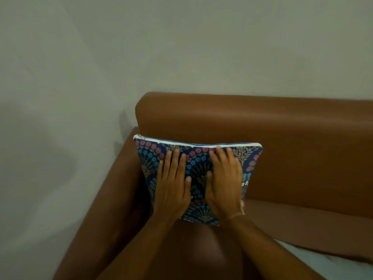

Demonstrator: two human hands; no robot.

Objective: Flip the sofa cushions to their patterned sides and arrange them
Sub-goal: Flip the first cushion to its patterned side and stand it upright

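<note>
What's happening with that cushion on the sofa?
A person is pressing both palms flat on a cushion, left hand and right hand side by side. The cushion stands in the corner of a brown sofa, leaning on the backrest, floral patterned side facing out and zip edge on top. A pale item shows at lower right.

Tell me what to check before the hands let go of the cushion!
1. Patterned side faces out on the cushion: ok.
2. Cushion stands upright against the backrest: ok.
3. It sits in the corner by the armrest: ok.
4. Left hand and right hand lie flat on it, open: ok.
5. Zip edge fully closed: cannot tell.
6. Other cushions flipped: cannot tell.
</note>
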